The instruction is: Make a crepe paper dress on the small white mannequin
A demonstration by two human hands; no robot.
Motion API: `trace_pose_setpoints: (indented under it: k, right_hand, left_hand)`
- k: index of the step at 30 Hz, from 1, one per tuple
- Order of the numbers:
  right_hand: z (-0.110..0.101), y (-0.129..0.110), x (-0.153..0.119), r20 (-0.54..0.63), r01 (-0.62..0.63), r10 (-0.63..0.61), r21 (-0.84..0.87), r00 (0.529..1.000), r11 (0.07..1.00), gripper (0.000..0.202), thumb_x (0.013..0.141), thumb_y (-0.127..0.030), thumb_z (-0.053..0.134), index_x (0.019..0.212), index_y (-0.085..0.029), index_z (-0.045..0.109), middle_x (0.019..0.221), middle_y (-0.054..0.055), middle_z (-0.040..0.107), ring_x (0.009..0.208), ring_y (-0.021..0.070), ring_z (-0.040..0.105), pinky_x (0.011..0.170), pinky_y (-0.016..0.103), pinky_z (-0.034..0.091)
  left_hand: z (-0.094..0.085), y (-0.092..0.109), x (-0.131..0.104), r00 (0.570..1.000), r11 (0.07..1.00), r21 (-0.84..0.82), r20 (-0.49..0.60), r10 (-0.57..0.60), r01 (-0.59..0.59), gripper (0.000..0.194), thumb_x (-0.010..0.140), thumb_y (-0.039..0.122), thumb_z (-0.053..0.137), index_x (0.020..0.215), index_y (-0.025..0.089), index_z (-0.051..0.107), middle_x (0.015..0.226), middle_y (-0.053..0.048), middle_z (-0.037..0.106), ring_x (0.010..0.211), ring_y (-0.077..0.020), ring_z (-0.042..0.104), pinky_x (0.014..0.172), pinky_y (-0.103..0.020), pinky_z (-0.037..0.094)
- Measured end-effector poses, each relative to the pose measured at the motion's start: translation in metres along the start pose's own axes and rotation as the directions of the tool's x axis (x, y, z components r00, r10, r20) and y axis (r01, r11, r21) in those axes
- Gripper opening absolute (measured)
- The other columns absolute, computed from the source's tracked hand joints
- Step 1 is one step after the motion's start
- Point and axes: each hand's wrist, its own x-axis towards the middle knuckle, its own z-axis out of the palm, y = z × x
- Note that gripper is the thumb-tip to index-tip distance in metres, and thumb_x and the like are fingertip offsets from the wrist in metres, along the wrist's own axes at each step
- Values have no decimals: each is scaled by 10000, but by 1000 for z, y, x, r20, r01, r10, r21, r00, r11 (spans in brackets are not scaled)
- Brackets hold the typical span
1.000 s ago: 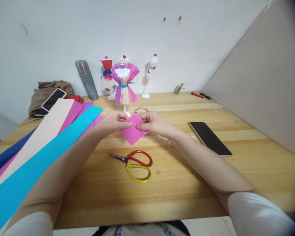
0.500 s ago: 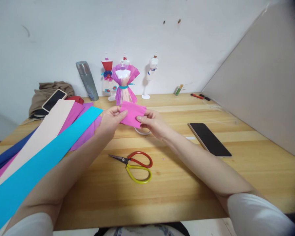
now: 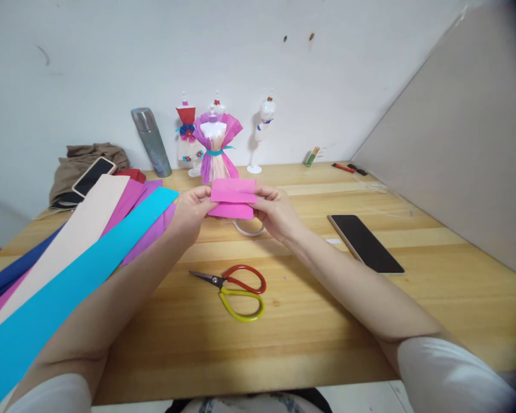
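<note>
A piece of pink crepe paper (image 3: pixel 233 190) is stretched between my two hands above the table, its upper part folded over so that a crease runs across it. My left hand (image 3: pixel 193 213) pinches its left edge, and my right hand (image 3: pixel 276 211) grips the right edge. Behind the paper stands a small dress form (image 3: pixel 214 137) in a purple, pink and cream paper dress with a teal tie; the paper partly hides its lower end. Scissors (image 3: pixel 227 289) with one red and one yellow handle lie nearer to me, blades slightly apart.
Long strips of coloured paper, with a blue strip (image 3: pixel 90 275) on top, lie at the left. A flask (image 3: pixel 152 140), more dress forms (image 3: pixel 264 135) and a brown cloth (image 3: pixel 90 158) are along the wall. A black tablet or phone (image 3: pixel 365 244) lies at the right.
The pink paper was a tilted single flat piece; now it is level and folded across, with both hands still on its edges. The scissors have not moved.
</note>
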Motion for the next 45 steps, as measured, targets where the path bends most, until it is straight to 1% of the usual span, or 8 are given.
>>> trace_pose_setpoints:
  k: [5,11,15,19,25,34,42,45]
  right_hand:
    - [0,1,1,34,34,-36,59,999,998,259,568,-356,934,726,-208,791,623,-19,704,521,87,562,507,217,463]
    - [-1,3,1,47,19,-23,87,999,996,297,550,-333,952,797,-232,824,696,-9,752,539,98,583,535,241,486]
    - [-1,2,3,41,38,-41,67,998,997,263,547,-337,949,745,-225,818,669,-3,747,542,105,582,536,247,464]
    - [-4,-2,3,91,73,-78,59,993,996,218,567,-323,935,742,-251,826,659,-3,747,550,112,579,560,266,466]
    - [-7,-7,3,175,122,-122,13,977,992,111,627,-226,851,718,-285,827,666,-17,738,579,106,566,608,280,467]
    - [-9,-11,3,197,177,-161,-68,967,982,132,622,-192,750,663,-298,817,737,-8,759,667,139,612,640,294,498]
    - [-7,-9,1,232,70,-68,0,970,998,76,622,-215,807,689,-250,810,707,-9,746,615,108,615,624,263,504]
    - [-6,-10,1,237,67,-69,13,969,998,80,618,-209,808,686,-251,813,711,-8,753,620,108,623,623,255,507]
  left_hand:
    - [-4,0,1,998,999,-36,67,17,-14,247,608,277,894,791,150,789,707,-32,750,619,-140,663,613,-249,534]
    - [-7,2,1,997,999,-39,74,0,3,272,633,263,893,877,167,817,765,-37,771,651,-129,670,616,-229,534]
    - [-6,8,-1,998,999,-43,68,0,3,230,641,262,874,843,168,821,748,-39,764,631,-133,659,607,-248,541]
    - [-4,14,-1,998,999,-53,55,6,-3,207,602,246,875,783,166,813,698,-32,745,632,-135,657,601,-242,527]
    - [-8,18,0,992,998,-24,112,55,-52,127,614,197,830,740,193,818,684,-15,752,614,-120,644,617,-236,507]
    - [-19,18,4,967,985,35,202,156,-166,97,651,178,815,724,238,835,762,-12,787,738,-147,700,740,-253,549]
    - [-19,20,4,960,984,39,230,159,-172,111,645,162,784,701,242,837,713,-13,770,702,-150,692,701,-252,551]
    - [-20,20,5,958,982,48,234,168,-184,92,651,169,790,697,234,834,693,-14,760,696,-157,688,704,-263,550]
